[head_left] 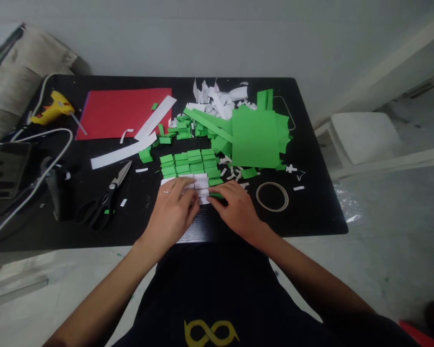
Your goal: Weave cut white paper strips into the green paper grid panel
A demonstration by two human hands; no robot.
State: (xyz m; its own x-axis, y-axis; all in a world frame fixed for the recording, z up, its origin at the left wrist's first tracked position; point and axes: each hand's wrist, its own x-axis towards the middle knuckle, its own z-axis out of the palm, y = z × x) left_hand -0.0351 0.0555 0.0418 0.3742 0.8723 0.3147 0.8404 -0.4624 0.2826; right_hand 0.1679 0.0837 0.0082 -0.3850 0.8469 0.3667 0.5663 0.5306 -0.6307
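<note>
My left hand [175,205] lies over a row of white paper pieces [201,181], its fingers bent and pressing on them near the table's front edge. Thumb and fingers of my right hand [237,205] are closed at the right end of that row, on a small folded green paper piece [216,195] mostly covered by the fingers. Just beyond both hands, folded green paper pieces [182,161] stand in close rows. Part of the white row is hidden under my left hand.
Black-handled scissors [112,188] and a yellow glue gun [58,107] with its cord lie left. Behind are a red sheet [119,113], white strips [123,152], a green sheet [255,137] and scraps [206,103]. A tape ring [272,196] lies right on the black table [311,212].
</note>
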